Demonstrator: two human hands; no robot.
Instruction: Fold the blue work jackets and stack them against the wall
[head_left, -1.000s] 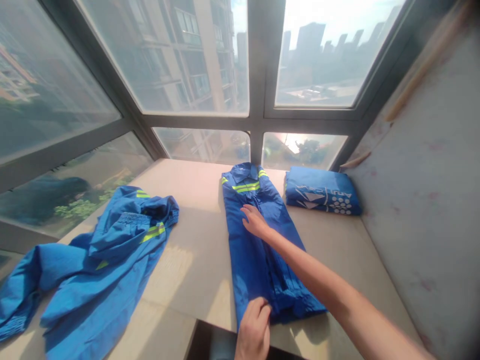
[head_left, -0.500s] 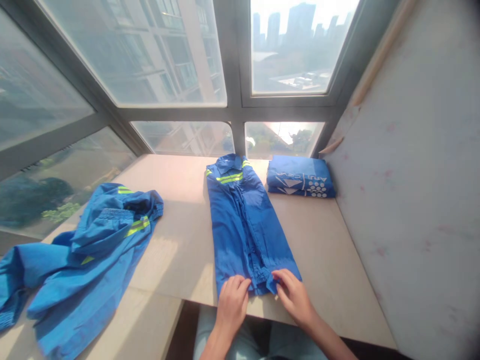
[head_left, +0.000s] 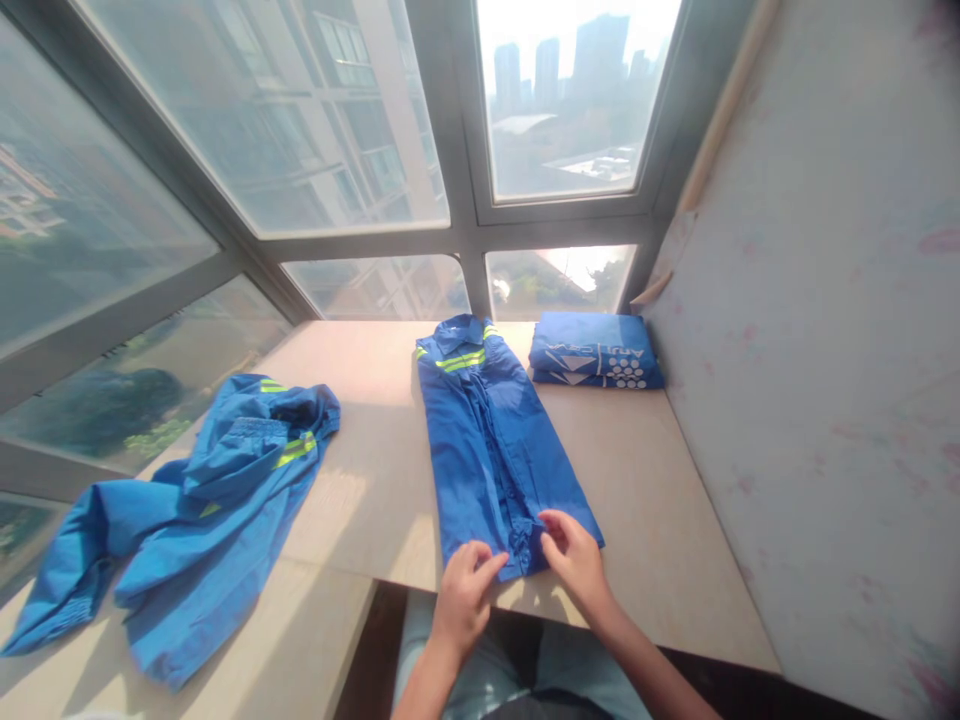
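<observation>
A blue garment (head_left: 487,430) with yellow-green stripes lies folded into a long strip, its collar toward the window and its lower end at the table's front edge. At the left of that lower end is my left hand (head_left: 466,592), thumb and fingers bent close together at the cloth. My right hand (head_left: 576,560) touches the lower end from the right, near a gathered cuff (head_left: 523,540), its thumb and forefinger slightly apart. Whether either hand pinches cloth is hard to make out.
Another blue striped garment (head_left: 217,510) lies crumpled on the left of the pale tabletop (head_left: 375,450). A folded blue bundle with white print (head_left: 596,350) sits at the back right. Windows stand behind, and a patterned wall (head_left: 810,400) borders the right side.
My right hand has moved slightly up and left along the garment's lower end, and the cuff there lies flatter. The view has shifted a little, showing more of the left garment.
</observation>
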